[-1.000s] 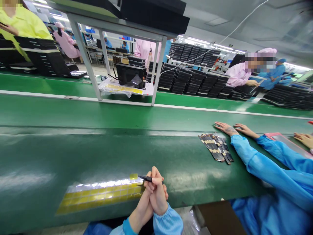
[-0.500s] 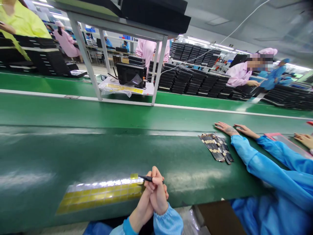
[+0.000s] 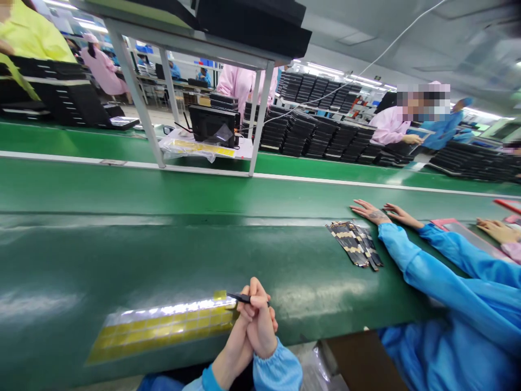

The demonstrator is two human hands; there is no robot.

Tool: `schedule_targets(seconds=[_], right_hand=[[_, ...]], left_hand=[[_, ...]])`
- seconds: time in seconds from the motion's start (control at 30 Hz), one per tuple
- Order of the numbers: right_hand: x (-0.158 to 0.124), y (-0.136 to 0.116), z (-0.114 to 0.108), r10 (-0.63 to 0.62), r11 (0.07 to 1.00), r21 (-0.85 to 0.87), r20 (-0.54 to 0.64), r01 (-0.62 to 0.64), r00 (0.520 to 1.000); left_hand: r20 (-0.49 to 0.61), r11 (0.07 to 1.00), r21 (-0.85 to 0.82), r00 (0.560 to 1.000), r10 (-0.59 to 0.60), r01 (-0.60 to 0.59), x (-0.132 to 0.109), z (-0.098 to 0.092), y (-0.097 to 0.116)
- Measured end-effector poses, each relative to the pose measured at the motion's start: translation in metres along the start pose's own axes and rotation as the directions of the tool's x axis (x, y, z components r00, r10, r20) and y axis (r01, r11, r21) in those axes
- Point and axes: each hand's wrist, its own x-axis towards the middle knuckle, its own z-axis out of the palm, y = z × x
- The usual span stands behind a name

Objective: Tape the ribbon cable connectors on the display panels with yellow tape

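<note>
So the landmark here is the clear plastic sheet with rows of yellow see-through squares, lying flat on the dark green work surface, probably kept this close for easy reach. Both hands are together just off its right end. The right hand has a slim black pointed tool pinched in its fingers; the left hand is tucked up against it, maybe as a steady rest, though I can't tell what its fingers grip. The tip points left at a yellow square by the sheet's top right corner, touching or not, can't say. Way right of the sheet: fanned flat black-and-tan strips, then a co-worker's hand.
</note>
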Motion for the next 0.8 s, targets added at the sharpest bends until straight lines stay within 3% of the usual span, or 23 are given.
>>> schedule_targets(seconds=[0.4, 0.8], right_hand=[[-0.0002, 0.0013, -0.0018, -0.006, 1.000, 0.014, -0.004, 0.006, 1.000], [0.0001, 0.0021, -0.0029, 0.003, 0.999, 0.038, 0.003, -0.003, 1.000]], left_hand=[[-0.036, 0.998, 0.057, 0.999, -0.010, 0.012, -0.0037, 0.0080, 0.0058], [-0.056, 0.999, -0.009, 0.997, -0.045, 0.045, -0.0018, 0.0093, 0.0049]])
